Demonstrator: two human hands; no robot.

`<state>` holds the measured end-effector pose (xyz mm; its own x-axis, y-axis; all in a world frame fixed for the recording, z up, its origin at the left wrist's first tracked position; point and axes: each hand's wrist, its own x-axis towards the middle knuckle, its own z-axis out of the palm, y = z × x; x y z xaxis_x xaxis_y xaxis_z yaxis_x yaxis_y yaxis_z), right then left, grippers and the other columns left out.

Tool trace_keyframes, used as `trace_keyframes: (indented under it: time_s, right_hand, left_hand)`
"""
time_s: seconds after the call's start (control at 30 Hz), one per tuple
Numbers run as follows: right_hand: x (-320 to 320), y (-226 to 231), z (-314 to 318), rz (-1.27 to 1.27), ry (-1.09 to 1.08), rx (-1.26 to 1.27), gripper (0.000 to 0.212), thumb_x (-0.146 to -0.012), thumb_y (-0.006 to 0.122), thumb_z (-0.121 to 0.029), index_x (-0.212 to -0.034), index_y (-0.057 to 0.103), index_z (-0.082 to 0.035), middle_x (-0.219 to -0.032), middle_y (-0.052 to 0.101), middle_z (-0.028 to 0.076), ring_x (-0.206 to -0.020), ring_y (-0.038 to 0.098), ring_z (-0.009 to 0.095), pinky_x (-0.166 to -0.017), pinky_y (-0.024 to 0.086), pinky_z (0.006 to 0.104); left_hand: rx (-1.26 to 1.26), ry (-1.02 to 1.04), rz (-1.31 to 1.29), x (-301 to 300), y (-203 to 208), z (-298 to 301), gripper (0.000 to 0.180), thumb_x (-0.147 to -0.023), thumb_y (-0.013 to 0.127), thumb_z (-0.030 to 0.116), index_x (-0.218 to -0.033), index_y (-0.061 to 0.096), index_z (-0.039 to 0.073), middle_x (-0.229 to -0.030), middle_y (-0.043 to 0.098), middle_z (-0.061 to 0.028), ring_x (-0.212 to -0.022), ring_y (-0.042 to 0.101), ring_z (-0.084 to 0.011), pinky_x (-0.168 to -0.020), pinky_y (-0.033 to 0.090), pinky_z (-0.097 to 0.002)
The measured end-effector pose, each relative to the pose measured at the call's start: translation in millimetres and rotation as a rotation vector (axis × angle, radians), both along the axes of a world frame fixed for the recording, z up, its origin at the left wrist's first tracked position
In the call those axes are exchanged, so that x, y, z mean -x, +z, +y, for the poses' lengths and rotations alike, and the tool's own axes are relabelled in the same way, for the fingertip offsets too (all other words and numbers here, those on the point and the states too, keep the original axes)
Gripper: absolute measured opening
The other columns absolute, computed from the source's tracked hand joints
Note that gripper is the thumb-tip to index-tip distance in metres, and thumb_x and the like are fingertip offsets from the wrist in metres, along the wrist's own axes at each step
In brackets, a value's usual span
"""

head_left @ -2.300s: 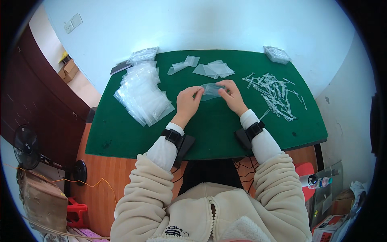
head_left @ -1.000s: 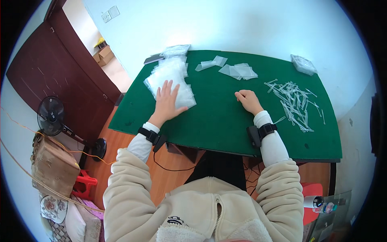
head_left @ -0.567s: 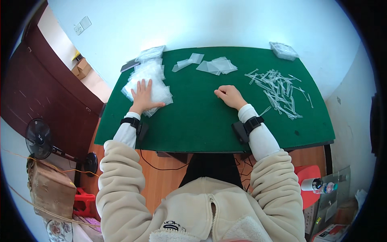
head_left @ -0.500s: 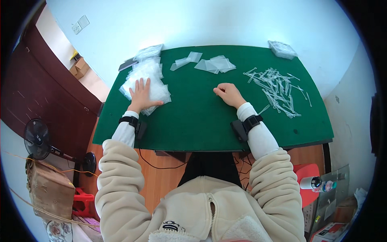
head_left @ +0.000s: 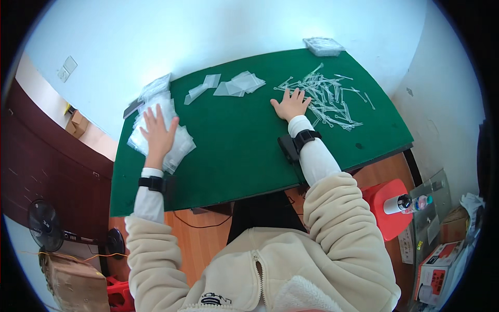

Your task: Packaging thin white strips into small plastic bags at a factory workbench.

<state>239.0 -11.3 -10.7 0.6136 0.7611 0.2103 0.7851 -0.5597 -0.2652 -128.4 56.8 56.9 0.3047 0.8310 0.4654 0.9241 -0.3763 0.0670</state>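
My left hand point(head_left: 159, 136) is spread over a heap of clear plastic bags point(head_left: 180, 147) on the left of the green table, with its fingers on or just above the upper bags. My right hand point(head_left: 292, 106) has its fingers stretched out at the left edge of a scattered pile of thin clear plastic sticks point(head_left: 332, 99), some with small ringed ends. Its fingertips reach the nearest sticks, and nothing is gripped. Whether either palm presses down cannot be made out.
Loose clear bags point(head_left: 241, 84) lie at the far middle of the green table point(head_left: 234, 151). A packed clear bundle point(head_left: 324, 47) sits at the far right corner, another point(head_left: 155, 87) at the far left beside a dark flat object point(head_left: 133, 108). A red stool point(head_left: 384, 221) holding bottles stands right.
My right hand has opened from a closed curl and come to the edge of the stick pile. The left hand has slid farther up the bags. The whole view has turned.
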Motion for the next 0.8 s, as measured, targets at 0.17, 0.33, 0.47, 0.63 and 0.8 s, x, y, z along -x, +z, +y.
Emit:
trace_keyframes:
  time_s: [0.17, 0.33, 0.47, 0.63, 0.8]
  right_hand:
    - [19, 15, -4, 0.007, 0.067, 0.108, 0.072, -0.080, 0.049, -0.052, -0.132, 0.035, -0.006, -0.140, 0.026, 0.019, -0.130, 0.021, 0.035, -0.101, 0.012, 0.0586]
    - [18, 7, -5, -0.130, 0.123, -0.079, 0.065, -0.077, 0.058, -0.045, -0.126, 0.043, -0.005, -0.135, 0.034, 0.020, -0.128, 0.026, 0.035, -0.100, 0.020, 0.0552]
    - [27, -6, 14, -0.072, 0.479, -0.283, 0.053, -0.073, 0.065, -0.035, -0.115, 0.052, -0.005, -0.128, 0.042, 0.018, -0.121, 0.036, 0.034, -0.097, 0.032, 0.0460]
    - [58, 8, 58, 0.088, 0.840, -0.256, 0.040, -0.074, 0.064, -0.028, -0.107, 0.057, -0.006, -0.119, 0.050, 0.016, -0.108, 0.048, 0.032, -0.091, 0.040, 0.0386]
    - [115, 25, 139, -0.007, 1.032, -0.073, 0.037, -0.074, 0.061, -0.019, -0.109, 0.056, -0.007, -0.114, 0.054, 0.014, -0.103, 0.052, 0.031, -0.086, 0.043, 0.0386]
  left_hand:
    - [-0.097, -0.331, -0.217, -78, 13, -35, 0.069, -0.085, 0.045, 0.050, -0.136, 0.027, 0.008, -0.140, 0.025, -0.0189, -0.133, 0.014, -0.0374, -0.100, 0.009, -0.0612]
    - [0.058, -0.588, -0.274, -134, -17, -51, 0.063, -0.085, 0.048, 0.047, -0.130, 0.035, 0.006, -0.136, 0.032, -0.0181, -0.131, 0.020, -0.0363, -0.101, 0.016, -0.0590]
    - [0.143, -0.670, -0.353, -130, -54, -32, 0.058, -0.085, 0.050, 0.044, -0.127, 0.040, 0.006, -0.130, 0.039, -0.0180, -0.126, 0.030, -0.0357, -0.099, 0.026, -0.0517]
    - [0.311, -0.608, -0.712, -121, -60, -23, 0.042, -0.083, 0.056, 0.029, -0.115, 0.048, 0.004, -0.115, 0.051, -0.0137, -0.110, 0.045, -0.0318, -0.090, 0.037, -0.0379]
    - [0.042, -0.534, -0.988, -114, -47, -24, 0.034, -0.080, 0.058, 0.020, -0.107, 0.049, 0.001, -0.106, 0.052, -0.0141, -0.101, 0.047, -0.0320, -0.087, 0.037, -0.0383]
